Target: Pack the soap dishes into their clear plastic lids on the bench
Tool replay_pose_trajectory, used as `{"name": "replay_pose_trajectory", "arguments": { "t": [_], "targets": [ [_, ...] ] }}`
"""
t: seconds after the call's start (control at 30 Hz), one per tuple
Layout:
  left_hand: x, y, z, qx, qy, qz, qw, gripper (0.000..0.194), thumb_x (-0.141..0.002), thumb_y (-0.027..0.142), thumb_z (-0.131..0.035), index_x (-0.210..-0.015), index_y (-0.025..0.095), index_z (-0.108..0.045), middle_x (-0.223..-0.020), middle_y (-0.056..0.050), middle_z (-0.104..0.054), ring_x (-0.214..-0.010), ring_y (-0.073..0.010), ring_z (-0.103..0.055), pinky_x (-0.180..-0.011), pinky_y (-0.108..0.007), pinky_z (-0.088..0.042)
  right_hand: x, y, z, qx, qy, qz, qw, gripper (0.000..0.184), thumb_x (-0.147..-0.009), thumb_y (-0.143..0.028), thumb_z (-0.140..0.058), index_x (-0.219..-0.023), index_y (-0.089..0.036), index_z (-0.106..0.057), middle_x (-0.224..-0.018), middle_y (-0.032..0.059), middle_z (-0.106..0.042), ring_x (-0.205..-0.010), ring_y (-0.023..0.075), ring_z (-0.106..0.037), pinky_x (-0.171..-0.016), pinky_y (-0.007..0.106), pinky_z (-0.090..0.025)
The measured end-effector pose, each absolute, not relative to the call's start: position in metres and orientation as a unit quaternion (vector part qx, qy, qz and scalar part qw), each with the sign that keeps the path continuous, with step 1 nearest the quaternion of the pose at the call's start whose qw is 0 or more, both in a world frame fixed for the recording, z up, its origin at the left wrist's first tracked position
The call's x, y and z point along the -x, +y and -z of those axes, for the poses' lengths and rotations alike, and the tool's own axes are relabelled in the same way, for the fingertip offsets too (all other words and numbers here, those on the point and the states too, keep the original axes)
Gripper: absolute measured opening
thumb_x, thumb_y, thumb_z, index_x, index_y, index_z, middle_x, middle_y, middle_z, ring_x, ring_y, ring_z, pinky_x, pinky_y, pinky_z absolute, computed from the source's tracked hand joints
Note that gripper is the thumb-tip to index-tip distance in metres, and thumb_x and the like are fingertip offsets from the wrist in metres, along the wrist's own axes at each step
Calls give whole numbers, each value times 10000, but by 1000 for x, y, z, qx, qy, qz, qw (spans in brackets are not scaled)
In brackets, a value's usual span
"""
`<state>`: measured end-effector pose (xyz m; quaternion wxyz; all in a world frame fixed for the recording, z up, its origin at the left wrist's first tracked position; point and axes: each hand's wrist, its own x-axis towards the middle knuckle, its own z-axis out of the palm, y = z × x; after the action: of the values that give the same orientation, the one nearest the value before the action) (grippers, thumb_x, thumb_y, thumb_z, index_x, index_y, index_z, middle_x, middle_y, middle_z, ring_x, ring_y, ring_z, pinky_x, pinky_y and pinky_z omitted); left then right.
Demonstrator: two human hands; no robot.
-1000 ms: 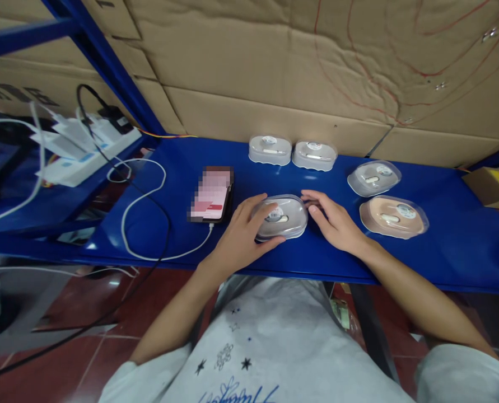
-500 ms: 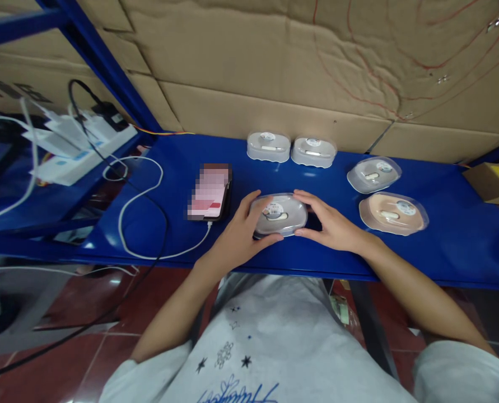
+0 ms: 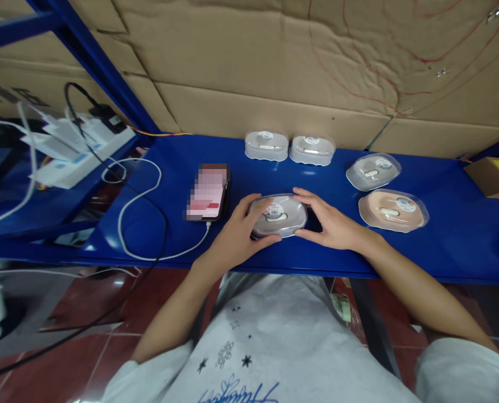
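Note:
A grey oval plastic box (image 3: 289, 217) with a clear lid and a round white label lies on the blue shelf (image 3: 316, 252) in front of me. My left hand (image 3: 247, 226) grips its left end, fingers at the far side and over the lid, thumb along the near edge. At the opposite end, my right hand (image 3: 327, 224) holds the box between fingertips at the back and the thumb in front. The box's left end is partly hidden by my left hand.
Similar boxes stand behind: two grey ones (image 3: 266, 146) (image 3: 313, 150), another (image 3: 374, 172) at right, and a pinkish one (image 3: 394, 210). Left of my hands lies a phone (image 3: 209, 193) on a white cable (image 3: 123, 221). A loaded power strip (image 3: 85, 154) and a cardboard box (image 3: 490, 176) flank the shelf.
The camera view has shifted slightly. Both hands keep their grip on the grey oval plastic box, which stays in nearly the same place.

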<state>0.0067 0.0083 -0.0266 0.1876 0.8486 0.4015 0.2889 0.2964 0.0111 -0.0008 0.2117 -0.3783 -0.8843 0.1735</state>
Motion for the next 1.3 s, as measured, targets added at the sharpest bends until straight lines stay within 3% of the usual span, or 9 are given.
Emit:
{"name": "replay_pose_trajectory", "arguments": {
  "t": [0.1,0.2,0.3,0.43,0.6,0.87,0.97,1.2,1.3],
  "targets": [
    [-6,8,27,-852,397,-280,196,788,-956,509,-740,-1613,285,-366,-1649,-204,-362,-1570,-380,-397,-1280,-596,-370,-291,8,-1,358,-905,-106,202,640,-1052,-430,-599,-1616,-215,-385,-1771,173,-274,-1646,314,-275,-1291,591,-338],
    [-6,6,27,-854,382,-281,214,908,-962,536,-723,-1684,327,-213,-1736,-202,-230,-1631,-385,-288,-1300,-606,-329,-284,3,-3,318,-927,-45,193,486,-1071,-303,-521,-1554,-262,-495,-1660,109,-505,-1546,290,-462,-1252,563,-370],
    [-6,5,26,-849,377,-297,223,981,-965,566,-706,-1707,344,-104,-1762,-198,-189,-1656,-374,-230,-1307,-604,-315,-280,1,-7,311,-925,19,217,380,-1058,-328,-576,-1423,-225,-607,-1465,122,-686,-1366,299,-632,-1158,519,-436],
    [-6,5,27,-850,393,-270,224,833,-1015,554,-635,-1692,319,-210,-1772,-190,-188,-1647,-366,-263,-1295,-581,-356,-287,5,-9,424,-872,97,225,415,-1027,-536,-633,-1234,-177,-658,-1312,179,-740,-1224,371,-683,-1044,532,-467],
    [-6,5,28,-868,391,-235,198,686,-1049,520,-587,-1646,279,-351,-1760,-181,-251,-1614,-359,-344,-1291,-565,-378,-303,16,-7,586,-772,159,188,550,-1012,-673,-563,-1129,-140,-630,-1116,206,-749,-1088,398,-693,-1078,566,-425],
    [-6,5,24,-870,385,-251,178,564,-1068,450,-579,-1577,246,-447,-1691,-180,-384,-1548,-341,-454,-1255,-558,-439,-328,40,-1,671,-706,179,141,301,-1036,-278,-481,-1259,-104,-586,-1232,254,-686,-1290,418,-587,-1147,608,-391],
    [-6,5,25,-872,381,-256,172,546,-1065,442,-582,-1563,248,-466,-1674,-183,-409,-1534,-354,-473,-1244,-577,-447,-338,52,5,675,-693,203,152,396,-1000,-133,-383,-1345,-102,-575,-1373,260,-640,-1387,431,-522,-1170,683,-348],
    [-6,4,27,-876,370,-265,161,512,-1064,412,-585,-1534,227,-508,-1661,-194,-436,-1519,-365,-491,-1235,-587,-456,-328,106,10,647,-740,123,136,660,-985,-211,-457,-1618,-66,-341,-1732,247,-305,-1603,423,-282,-1270,669,-246],
    [-6,4,27,-875,375,-263,157,503,-1070,409,-576,-1534,231,-501,-1663,-190,-435,-1517,-357,-493,-1227,-583,-467,-317,128,9,636,-756,78,131,724,-991,-345,-538,-1629,-78,-324,-1729,252,-312,-1607,444,-262,-1268,710,-206]
  ]
}}
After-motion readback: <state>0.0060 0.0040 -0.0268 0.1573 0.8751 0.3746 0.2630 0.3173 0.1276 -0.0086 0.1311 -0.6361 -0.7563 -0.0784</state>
